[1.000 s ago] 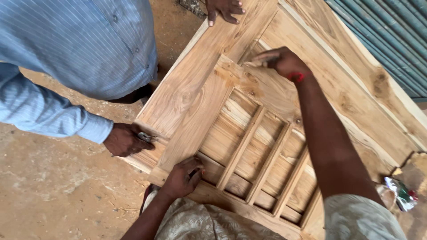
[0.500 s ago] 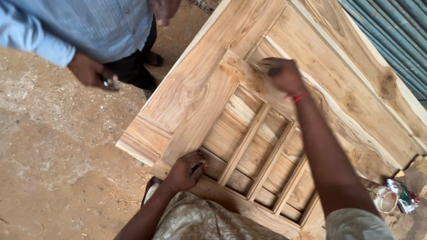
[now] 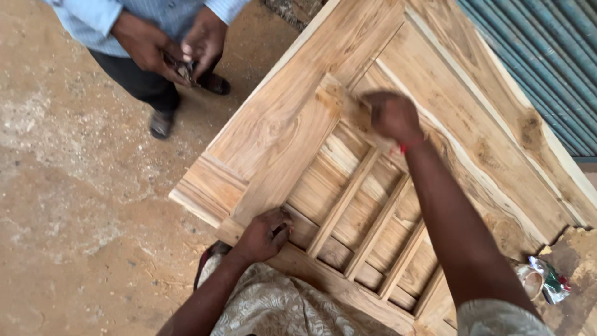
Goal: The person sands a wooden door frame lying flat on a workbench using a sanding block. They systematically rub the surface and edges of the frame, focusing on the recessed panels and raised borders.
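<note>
The left hand (image 3: 264, 235), fingers curled, grips the lower corner of the slatted light-brown wooden door frame (image 3: 348, 205). The right hand (image 3: 390, 115), closed, presses on the frame's upper rail. The frame lies on a larger wooden door panel (image 3: 472, 106).

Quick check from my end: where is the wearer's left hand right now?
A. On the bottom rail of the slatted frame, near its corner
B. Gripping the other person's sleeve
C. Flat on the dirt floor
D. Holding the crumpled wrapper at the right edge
A: the left hand grips the near corner of the slatted frame, while the right hand presses at its far corner.
</note>
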